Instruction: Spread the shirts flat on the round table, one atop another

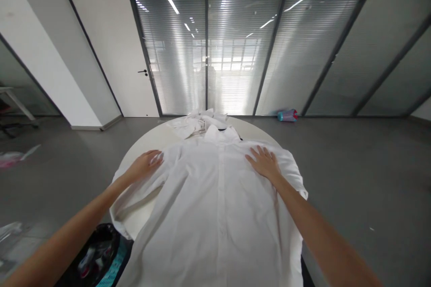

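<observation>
White shirt (215, 206) spread front-up over a round white table (151, 136), collar (220, 133) at the far side, hem hanging off the near edge.

Left hand (146, 163) flat and open, palm down, fingers stretched out on the shirt's left shoulder, close to where the sleeve (134, 197) begins. Nothing gripped, only pressed on the cloth. Right hand (264, 161) the same: open, palm down, fingers a little spread, lying on the other shoulder of the shirt, nothing held.

Between both hands, the button placket (220, 188) running straight down the middle. Left sleeve folded loosely over the table edge, with some wrinkles below the left hand.

Behind the collar, a crumpled pile of white cloth (198, 123), maybe more shirts, hard to tell at this distance. Below the left forearm, next to the table, a dark basket (97, 255) with mixed items inside. Further away on the grey floor, a small coloured object (288, 115) near the glass wall with blinds (235, 45), and a white door (111, 45) on the left.
</observation>
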A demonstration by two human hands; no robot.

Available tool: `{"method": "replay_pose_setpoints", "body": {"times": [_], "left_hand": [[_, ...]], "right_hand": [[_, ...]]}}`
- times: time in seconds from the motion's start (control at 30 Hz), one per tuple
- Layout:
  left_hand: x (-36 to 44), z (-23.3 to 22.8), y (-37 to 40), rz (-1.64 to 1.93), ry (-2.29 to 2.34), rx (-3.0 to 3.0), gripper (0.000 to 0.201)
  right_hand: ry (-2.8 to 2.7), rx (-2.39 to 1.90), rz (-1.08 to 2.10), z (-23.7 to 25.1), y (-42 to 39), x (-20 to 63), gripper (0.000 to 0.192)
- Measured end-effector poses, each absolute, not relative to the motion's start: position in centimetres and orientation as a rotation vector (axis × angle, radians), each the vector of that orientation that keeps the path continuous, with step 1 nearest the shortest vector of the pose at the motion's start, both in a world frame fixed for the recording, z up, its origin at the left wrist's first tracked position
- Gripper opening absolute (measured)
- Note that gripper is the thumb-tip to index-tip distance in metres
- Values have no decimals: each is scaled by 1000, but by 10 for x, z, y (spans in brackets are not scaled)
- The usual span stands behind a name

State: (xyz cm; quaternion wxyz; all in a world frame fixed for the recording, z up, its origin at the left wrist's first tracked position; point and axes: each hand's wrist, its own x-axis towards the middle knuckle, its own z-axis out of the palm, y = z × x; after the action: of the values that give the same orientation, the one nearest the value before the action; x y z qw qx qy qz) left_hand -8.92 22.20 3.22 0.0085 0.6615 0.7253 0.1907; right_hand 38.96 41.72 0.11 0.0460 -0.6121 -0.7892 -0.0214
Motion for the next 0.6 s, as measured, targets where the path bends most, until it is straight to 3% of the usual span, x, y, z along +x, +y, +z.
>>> {"method": "replay_pose_setpoints", "body": {"times": [0.2, 0.4, 0.5, 0.6], "left_hand": [[-156, -7, 121, 1059, 2459, 1600, 51], [-152, -37, 98, 1502, 2254, 793, 63], [-150, -48, 102, 1550, 2137, 752, 57], [-154, -42, 100, 1346, 2470, 976, 51]], "right_hand": [[-2407, -1865, -73, -5, 423, 391, 68], [-2404, -1857, -77, -2, 421, 390, 69], [-2413, -1850, -81, -1, 421, 390, 68], [-2410, -1845, -78, -1, 420, 391, 67]]}}
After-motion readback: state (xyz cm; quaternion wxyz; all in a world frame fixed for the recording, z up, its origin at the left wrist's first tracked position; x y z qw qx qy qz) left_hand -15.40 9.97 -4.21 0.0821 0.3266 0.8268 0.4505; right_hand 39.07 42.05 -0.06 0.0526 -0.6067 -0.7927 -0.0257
